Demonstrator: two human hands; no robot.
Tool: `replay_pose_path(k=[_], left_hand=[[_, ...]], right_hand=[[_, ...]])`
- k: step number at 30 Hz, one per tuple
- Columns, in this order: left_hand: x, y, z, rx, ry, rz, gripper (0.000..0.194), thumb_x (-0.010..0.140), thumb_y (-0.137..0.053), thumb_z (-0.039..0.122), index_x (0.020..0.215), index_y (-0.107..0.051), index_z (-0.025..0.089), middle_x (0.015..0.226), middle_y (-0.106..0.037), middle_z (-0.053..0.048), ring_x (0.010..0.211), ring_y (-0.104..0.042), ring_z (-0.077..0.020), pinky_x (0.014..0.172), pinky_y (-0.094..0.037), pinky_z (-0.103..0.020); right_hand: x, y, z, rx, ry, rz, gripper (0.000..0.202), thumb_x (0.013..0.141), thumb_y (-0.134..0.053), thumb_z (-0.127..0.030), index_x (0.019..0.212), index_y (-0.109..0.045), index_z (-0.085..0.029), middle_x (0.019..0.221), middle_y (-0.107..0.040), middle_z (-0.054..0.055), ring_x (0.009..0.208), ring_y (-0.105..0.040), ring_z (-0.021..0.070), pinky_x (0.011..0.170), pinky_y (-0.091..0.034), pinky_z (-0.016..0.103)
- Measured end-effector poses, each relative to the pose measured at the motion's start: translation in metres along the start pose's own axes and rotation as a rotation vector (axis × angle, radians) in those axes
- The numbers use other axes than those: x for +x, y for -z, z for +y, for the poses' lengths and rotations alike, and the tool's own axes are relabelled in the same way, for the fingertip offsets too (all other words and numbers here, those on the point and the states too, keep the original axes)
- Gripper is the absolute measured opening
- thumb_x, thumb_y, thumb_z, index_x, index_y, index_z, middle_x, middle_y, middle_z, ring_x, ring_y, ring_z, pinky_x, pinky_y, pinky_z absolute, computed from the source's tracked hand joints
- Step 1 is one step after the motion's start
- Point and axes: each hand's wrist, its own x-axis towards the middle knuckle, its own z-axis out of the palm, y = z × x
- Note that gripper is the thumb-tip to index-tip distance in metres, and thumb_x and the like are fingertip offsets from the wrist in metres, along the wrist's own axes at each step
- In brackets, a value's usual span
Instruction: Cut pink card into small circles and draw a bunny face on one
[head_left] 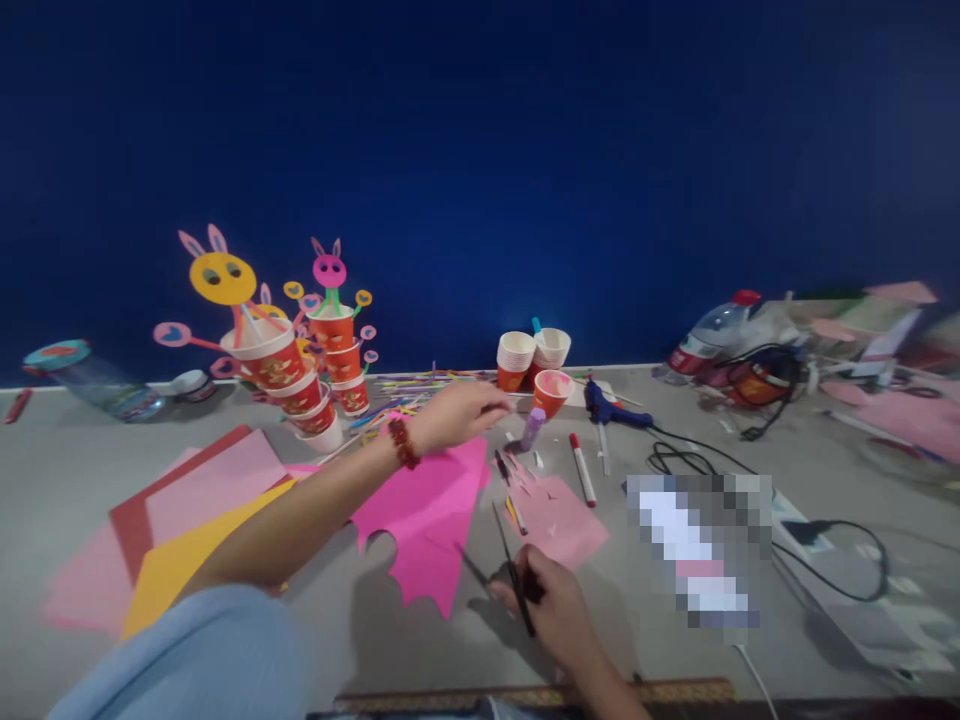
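blue sleeve point(202, 655), scissors point(514, 577) in snug right grip point(556, 605), left grip point(456, 415) half-curled near magenta paper point(427, 510), contents unclear

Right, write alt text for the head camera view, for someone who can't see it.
A person's right hand holds scissors over a gray table, while the left hand extends above bright pink paper with a scalloped edge, near a purple tube. Decorated paper-cup stacks and coloured sheets sit to the left.

Scissors point(513, 575), one — glue gun point(613, 410), one — bracelet point(403, 443), one
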Motion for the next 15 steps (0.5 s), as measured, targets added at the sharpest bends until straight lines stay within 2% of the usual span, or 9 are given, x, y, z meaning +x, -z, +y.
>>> replay_pose_path(k=[2,5,8,11,15], left_hand=[[-0.049,0.001,-0.001,-0.029,0.006,-0.043,0.024,0.096,-0.047,0.025,0.099,-0.071,0.024,0.1,-0.073,-0.003,0.097,-0.065,-0.0194,0.087,-0.046,-0.028],[-0.117,-0.001,-0.01,0.033,0.205,-0.039,0.025,0.097,-0.045,0.03,0.098,-0.069,0.026,0.103,-0.072,-0.005,0.1,-0.064,-0.0226,0.09,-0.046,-0.032],[-0.171,-0.003,-0.023,0.065,0.392,0.033,0.026,0.097,-0.042,0.031,0.098,-0.068,0.026,0.105,-0.071,-0.005,0.1,-0.064,-0.0239,0.091,-0.046,-0.035],[-0.212,-0.002,-0.029,0.012,0.531,0.103,0.025,0.097,-0.041,0.033,0.095,-0.066,0.028,0.103,-0.071,-0.004,0.1,-0.063,-0.0239,0.088,-0.048,-0.034],[-0.248,-0.004,-0.031,0.083,0.681,0.21,0.025,0.096,-0.04,0.036,0.094,-0.064,0.028,0.098,-0.07,-0.004,0.094,-0.064,-0.0248,0.083,-0.048,-0.035]], right_hand=[[-0.002,0.0,0.001,-0.084,0.04,-0.009,0.041,0.082,-0.062,-0.054,0.067,-0.038,-0.025,0.055,-0.046,-0.005,0.052,-0.045,0.0144,0.051,-0.035,0.023],[-0.008,0.006,0.0,-0.281,0.095,-0.073,0.036,0.088,-0.057,-0.051,0.07,-0.04,-0.024,0.058,-0.055,-0.002,0.054,-0.052,0.0166,0.053,-0.034,0.024],[-0.014,0.02,-0.006,-0.491,0.076,-0.159,0.029,0.085,-0.064,-0.045,0.075,-0.046,-0.024,0.064,-0.064,0.0,0.058,-0.06,0.0194,0.053,-0.032,0.025],[-0.014,0.033,-0.017,-0.658,0.007,-0.214,0.027,0.075,-0.075,-0.036,0.084,-0.053,-0.024,0.078,-0.072,0.002,0.064,-0.067,0.0231,0.05,-0.028,0.026],[-0.005,0.038,-0.031,-0.825,-0.014,-0.264,0.024,0.069,-0.077,-0.03,0.084,-0.058,-0.024,0.083,-0.074,0.005,0.066,-0.07,0.0276,0.049,-0.022,0.027]])
